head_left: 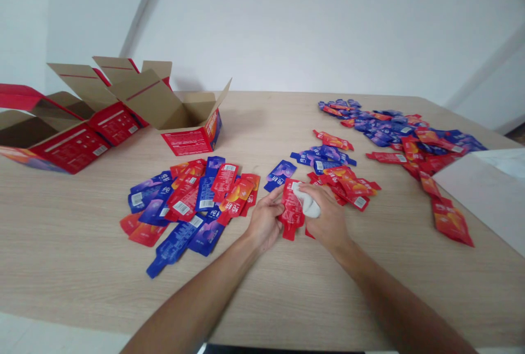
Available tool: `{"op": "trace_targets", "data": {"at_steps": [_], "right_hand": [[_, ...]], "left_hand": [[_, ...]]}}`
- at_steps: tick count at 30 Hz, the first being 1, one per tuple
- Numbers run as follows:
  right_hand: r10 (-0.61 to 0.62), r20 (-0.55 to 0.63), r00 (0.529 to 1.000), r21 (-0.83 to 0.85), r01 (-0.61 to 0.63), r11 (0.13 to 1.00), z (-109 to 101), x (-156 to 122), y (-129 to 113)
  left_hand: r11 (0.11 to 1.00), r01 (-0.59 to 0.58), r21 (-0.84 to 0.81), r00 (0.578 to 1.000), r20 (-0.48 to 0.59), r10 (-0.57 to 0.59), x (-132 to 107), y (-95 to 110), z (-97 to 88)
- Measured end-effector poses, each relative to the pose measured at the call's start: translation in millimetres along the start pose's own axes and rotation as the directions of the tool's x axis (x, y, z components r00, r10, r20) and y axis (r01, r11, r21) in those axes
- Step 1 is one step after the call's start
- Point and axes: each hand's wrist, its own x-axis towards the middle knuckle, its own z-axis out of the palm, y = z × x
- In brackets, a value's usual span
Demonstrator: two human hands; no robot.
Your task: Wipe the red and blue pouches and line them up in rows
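A red pouch (pixel 291 213) with a barcode and white print is held over the table by my left hand (pixel 266 219), its fingers closed on the pouch's left edge. My right hand (pixel 325 213) is closed around a white cloth (pixel 308 202), which presses on the pouch's upper right face. Just beyond lies a blue pouch (pixel 280 174). A small heap of red and blue pouches (pixel 350 181) rests behind my right hand. To the left of my left hand spreads another heap of red and blue pouches (pixel 188 195).
Open red cardboard boxes (pixel 186 141) stand at the back left, flaps raised. A long pile of red and blue pouches (pixel 394 127) runs along the right side. Beside it a white sheet-like surface (pixel 484 190) covers the table's right edge. A pale wall rises behind the table.
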Motion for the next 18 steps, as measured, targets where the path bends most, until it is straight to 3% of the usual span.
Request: {"op": "trace_targets", "data": {"at_steps": [4, 8, 10, 12, 14, 16, 18], "right_hand": [[-0.071, 0.098, 0.993, 0.087, 0.063, 0.994, 4.3, -2.9, -4.1], [-0.125, 0.221, 0.967, 0.182, 0.085, 0.980, 9.5, -8.7, -11.8], [-0.154, 0.296, 0.943, 0.227, 0.088, 0.970, 11.4, -10.6, -14.9], [-0.164, 0.344, 0.924, 0.258, 0.075, 0.963, 12.7, -11.7, -16.6], [-0.143, 0.361, 0.921, 0.248, 0.053, 0.967, 13.7, -12.2, -16.1], [-0.109, 0.362, 0.926, 0.208, 0.033, 0.978, 14.4, -12.1, -13.5], [-0.076, 0.356, 0.931, 0.164, 0.018, 0.986, 14.9, -11.5, -9.6]], "left_hand": [[1.000, 0.011, -0.006, 0.999, -0.045, -0.011, 1.1, 1.9, -3.0], [0.997, -0.063, -0.033, 0.990, -0.129, 0.059, 4.5, 8.3, -5.8], [0.994, -0.104, 0.044, 0.986, -0.126, 0.109, 5.7, 10.3, -6.4], [0.959, -0.176, 0.220, 0.973, -0.109, 0.204, 6.3, 12.6, -6.9], [0.826, -0.310, 0.471, 0.916, -0.085, 0.393, 6.7, 16.7, -8.3], [0.570, -0.410, 0.712, 0.805, -0.012, 0.594, 7.5, 23.4, -11.6], [0.302, -0.391, 0.870, 0.729, 0.092, 0.678, 8.8, 32.4, -17.0]]}}
